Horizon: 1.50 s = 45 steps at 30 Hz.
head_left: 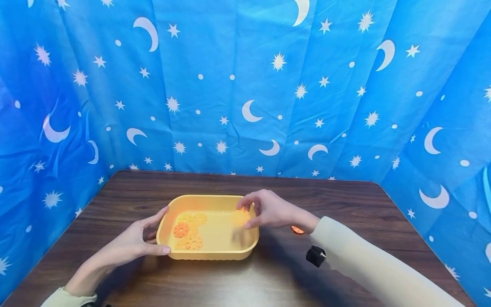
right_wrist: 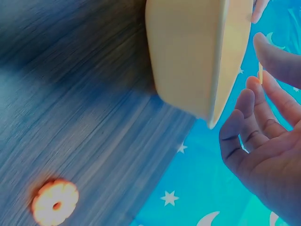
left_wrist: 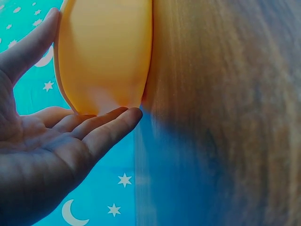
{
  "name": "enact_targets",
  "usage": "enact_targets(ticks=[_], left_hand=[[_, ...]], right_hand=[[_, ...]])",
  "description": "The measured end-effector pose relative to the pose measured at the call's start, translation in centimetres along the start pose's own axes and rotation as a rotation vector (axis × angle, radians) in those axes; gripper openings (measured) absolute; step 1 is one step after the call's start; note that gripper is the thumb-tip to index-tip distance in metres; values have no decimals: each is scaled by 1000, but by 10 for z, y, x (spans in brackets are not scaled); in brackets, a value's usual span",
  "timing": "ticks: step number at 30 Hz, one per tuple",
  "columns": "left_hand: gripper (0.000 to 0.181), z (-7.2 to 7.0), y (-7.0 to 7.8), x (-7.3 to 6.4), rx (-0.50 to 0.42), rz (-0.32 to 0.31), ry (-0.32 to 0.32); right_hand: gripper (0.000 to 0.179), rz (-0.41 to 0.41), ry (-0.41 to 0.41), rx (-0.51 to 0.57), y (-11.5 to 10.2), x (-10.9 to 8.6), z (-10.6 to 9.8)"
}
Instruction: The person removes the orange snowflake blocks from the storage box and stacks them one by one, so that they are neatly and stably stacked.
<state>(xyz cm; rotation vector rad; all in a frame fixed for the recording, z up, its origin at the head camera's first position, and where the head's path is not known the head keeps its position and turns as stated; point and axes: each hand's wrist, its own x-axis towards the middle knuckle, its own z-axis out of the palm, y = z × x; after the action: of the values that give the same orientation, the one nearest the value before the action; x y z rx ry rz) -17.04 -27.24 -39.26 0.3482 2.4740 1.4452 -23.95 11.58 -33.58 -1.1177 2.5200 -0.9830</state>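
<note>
Left hand (head_left: 124,244): grasping the yellow tub (head_left: 211,256) by its left end, thumb on near side, fingers on far side. Tub sits on the wood-grain worktop (head_left: 345,200). Only one end braced; a bump at the other could swivel it.

Inside tub, left part: cluster of notched orange discs (head_left: 194,243), some overlapping. A sharp tilt would probably slide them.

Right hand (head_left: 270,210): over tub's right end, thumb and fingertips pinching one thin disc (right_wrist: 261,73), edge-on in right wrist view. Small contact, so it might twist or slip out; fingers near the rim could catch.

Right of tub: loose disc (head_left: 297,230) flat on worktop, partly behind right wrist in head view. Low sleeve (head_left: 368,260) or black wrist device (head_left: 316,256) could brush it away.
</note>
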Motion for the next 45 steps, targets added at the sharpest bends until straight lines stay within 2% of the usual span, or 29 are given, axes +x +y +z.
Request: enact_targets(ticks=[8,14,22,34,41,45], left_hand=[[113,0,0,0,-9,-16,-1],[113,0,-1,1,-7,-5,-5],[113,1,2,0,-21,-13,-16],[112,0,1,-1,-35,-18,-15],[112,1,1,-1,-24,3,-18],[112,1,1,0,-23,2,-14]], right_hand=[[44,41,30,10,11,-23,-13],[40,45,72,7,22,-39,-21],[39,145,110,6,41,-64,-29],[39,213,140,43,72,-94,-30],[41,279,178,19,89,-105,-31],[40,290,187,0,97,-110,-31]])
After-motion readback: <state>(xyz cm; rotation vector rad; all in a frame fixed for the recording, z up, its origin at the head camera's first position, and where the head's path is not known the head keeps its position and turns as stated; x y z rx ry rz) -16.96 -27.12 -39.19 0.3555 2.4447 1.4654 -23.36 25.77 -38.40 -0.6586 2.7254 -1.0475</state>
